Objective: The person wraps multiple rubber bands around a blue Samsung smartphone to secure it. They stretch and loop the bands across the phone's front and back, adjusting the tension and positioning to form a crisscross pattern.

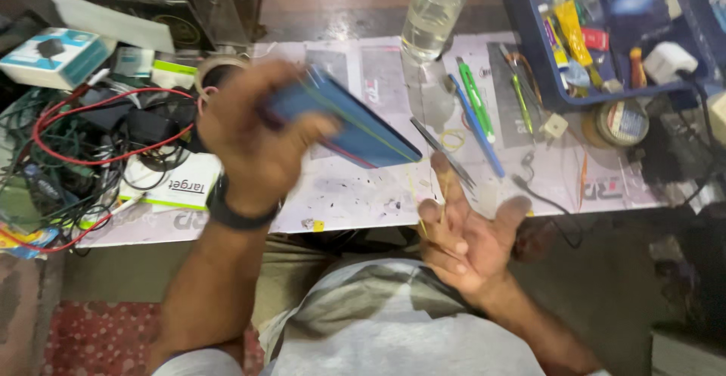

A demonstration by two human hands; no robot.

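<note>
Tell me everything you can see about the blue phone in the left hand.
The blue phone is a flat, slim slab with a glossy blue surface, blurred by motion. Thin yellowish bands, which look like rubber bands, run along its length. It is held tilted above the paper-covered table, its far corner pointing down to the right. The left hand grips its left end, fingers wrapped over the edge. The right hand is apart from it, open, palm up. Whether this is the screen or the back cannot be told.

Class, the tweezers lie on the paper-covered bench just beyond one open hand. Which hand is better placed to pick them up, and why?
The right hand: it is open, empty and just below the tweezers. The left hand already grips the blue phone.
</note>
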